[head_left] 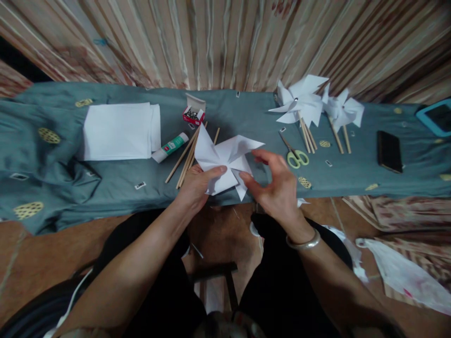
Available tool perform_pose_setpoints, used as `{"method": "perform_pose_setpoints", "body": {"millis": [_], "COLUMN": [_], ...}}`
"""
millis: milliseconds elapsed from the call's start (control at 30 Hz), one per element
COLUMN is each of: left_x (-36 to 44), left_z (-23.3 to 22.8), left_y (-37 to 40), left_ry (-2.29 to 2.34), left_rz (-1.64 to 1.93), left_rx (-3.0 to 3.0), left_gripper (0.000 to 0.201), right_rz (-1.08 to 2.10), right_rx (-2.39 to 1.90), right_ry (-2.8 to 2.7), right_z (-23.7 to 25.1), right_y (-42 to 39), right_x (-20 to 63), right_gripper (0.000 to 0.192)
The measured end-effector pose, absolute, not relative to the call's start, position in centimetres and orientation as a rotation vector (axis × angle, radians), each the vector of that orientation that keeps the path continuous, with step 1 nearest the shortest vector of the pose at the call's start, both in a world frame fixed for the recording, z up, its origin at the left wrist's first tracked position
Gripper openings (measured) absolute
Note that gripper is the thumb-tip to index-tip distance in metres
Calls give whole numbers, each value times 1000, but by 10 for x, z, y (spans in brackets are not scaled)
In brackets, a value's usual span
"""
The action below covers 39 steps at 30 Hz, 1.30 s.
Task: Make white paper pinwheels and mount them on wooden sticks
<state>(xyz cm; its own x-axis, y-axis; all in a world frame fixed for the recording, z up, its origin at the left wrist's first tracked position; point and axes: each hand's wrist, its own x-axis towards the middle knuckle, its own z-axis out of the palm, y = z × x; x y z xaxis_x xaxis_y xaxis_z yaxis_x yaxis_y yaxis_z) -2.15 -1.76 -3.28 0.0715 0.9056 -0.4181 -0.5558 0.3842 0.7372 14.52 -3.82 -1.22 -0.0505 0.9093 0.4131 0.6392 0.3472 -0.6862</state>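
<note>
My left hand [200, 184] grips a white paper pinwheel [230, 151] from the lower left, its thumb pressed near the folded centre. The blades fan out around that centre, and no stick shows on it. On the other side, my right hand [276, 180] has thumb and fingers apart, at the pinwheel's right edge; whether the thumb tip touches the paper I cannot tell. Several wooden sticks [185, 162] lie behind and left of the pinwheel. Beyond them stands an opened red-and-white box [193, 112] of small metal pins. A glue stick [171, 148] rests left of the sticks.
White paper sheets [118, 131] are stacked at the left on the teal cloth [239, 112]. Right of my hands lie green-handled scissors [297, 157], pinwheels on sticks [303, 101] and a dark phone [389, 151]. A blue-edged device [435, 117] sits at the far right. Curtains hang behind.
</note>
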Motion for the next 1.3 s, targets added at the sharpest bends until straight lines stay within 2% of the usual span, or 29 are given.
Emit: {"method": "perform_pose_setpoints", "body": {"millis": [100,200,667,1300], "left_x": [-19,-17,-15,-16], "left_z": [-30,-28,-34,-32], "left_y": [-19,-20,-21,-23], "left_ry": [960,952,985,980], "left_rz": [1128,1102,1078,1077], "left_rx": [414,412,433,470], "left_gripper": [39,38,39,34], "right_rz": [15,-155,-193,-367], "right_rx": [-1285,-1234,-1298,-1129], "right_ry": [-1996,-2075,-2050,-2208], "right_z": [-15,-19,-15,-16], "right_y": [-41,-40,-39,-44], "right_x": [143,142,143,140], "right_gripper": [28,20,12,18]}}
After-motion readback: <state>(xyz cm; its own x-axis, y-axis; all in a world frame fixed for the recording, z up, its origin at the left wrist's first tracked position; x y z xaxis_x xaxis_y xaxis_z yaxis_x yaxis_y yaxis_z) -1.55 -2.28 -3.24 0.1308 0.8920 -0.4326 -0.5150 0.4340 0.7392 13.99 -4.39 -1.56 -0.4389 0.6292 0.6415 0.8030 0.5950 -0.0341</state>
